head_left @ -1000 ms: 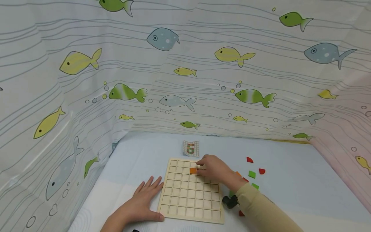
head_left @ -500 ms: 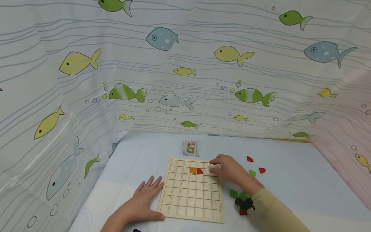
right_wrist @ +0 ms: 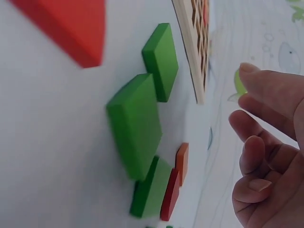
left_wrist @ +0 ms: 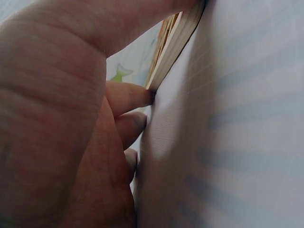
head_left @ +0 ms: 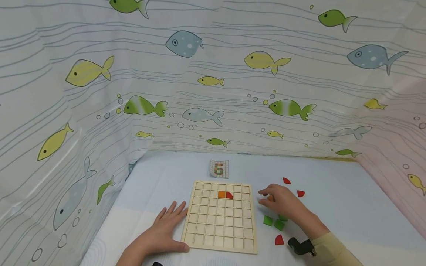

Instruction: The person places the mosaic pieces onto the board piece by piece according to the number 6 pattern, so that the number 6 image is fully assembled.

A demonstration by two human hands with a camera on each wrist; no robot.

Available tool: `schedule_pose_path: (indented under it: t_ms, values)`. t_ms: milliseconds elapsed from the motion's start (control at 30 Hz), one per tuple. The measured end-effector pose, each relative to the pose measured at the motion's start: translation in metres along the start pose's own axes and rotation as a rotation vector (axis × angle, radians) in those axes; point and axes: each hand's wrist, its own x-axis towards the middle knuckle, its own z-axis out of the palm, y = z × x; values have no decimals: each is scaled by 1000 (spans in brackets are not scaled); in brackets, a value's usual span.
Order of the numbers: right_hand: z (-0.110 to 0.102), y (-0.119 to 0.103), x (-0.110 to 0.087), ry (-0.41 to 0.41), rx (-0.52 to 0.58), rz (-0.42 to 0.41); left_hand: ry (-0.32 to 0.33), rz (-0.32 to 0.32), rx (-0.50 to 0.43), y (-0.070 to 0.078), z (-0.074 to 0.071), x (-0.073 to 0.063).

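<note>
A wooden grid board (head_left: 220,221) lies on the table. In its second row sit an orange square tile (head_left: 221,194) and a red quarter-circle tile (head_left: 229,195), side by side. My left hand (head_left: 163,231) rests spread on the cloth, with its thumb and a fingertip against the board's left side. To the right of the board, my right hand (head_left: 287,203) hovers over loose tiles, its thumb and forefinger apart and nothing between them. Below it, in the right wrist view, are green square tiles (right_wrist: 137,128), a dark red tile (right_wrist: 170,194) and an orange tile (right_wrist: 182,164).
Behind the board lies a small printed card (head_left: 219,169) with a coloured grid pattern. Two red quarter-circles (head_left: 301,193) lie beyond my right hand. Another red quarter-circle (head_left: 279,240) lies nearer me. A fish-print curtain (head_left: 213,92) encloses the table.
My right hand has let go of the red quarter-circle beside the orange square and moved right, off the board, to above the loose tiles. The left hand has stayed put.
</note>
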Motion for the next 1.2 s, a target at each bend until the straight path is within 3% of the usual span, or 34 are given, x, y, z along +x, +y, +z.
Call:
schedule_pose_path:
  t_ms: [367,667,900,1200]
  values:
    - [4,21,-39,8,17,77,-19,-19,-7,-4,5,3]
    - [6,23,-66,36,67,153,-25,-20,-9,-1,5,3]
    - [8,28,-81,7,148,77,-16,-10,-2,-2,2,1]
    - [12,39,-94,-119,227,-77,-16,-9,4,-2,1,1]
